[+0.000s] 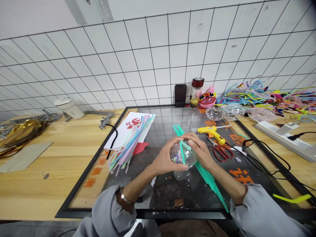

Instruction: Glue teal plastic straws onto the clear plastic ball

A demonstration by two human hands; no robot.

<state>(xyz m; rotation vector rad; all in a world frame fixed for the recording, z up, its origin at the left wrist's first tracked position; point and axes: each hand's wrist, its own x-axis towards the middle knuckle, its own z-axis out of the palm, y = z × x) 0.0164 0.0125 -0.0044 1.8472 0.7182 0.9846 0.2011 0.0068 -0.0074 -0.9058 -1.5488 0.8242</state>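
My left hand [166,158] cups a clear plastic ball [182,155] with coloured bits inside, its fingers wrapped round the left side. My right hand [200,148] closes over the ball's top and right side. A green pipe cleaner [182,154] runs across the front of the ball between my fingers. The ball is held above a glass-topped black frame [81,184], over a bundle of green pipe cleaners [209,179].
On the glass lie pastel pipe cleaners [128,148] on a white sheet [128,130], a yellow glue gun [212,131] and red scissors [222,152]. Clear half-shells [223,112], a jar [196,93], a phone [180,95] and a heap of pipe cleaners [259,93] sit behind. A power strip [283,140] lies right.
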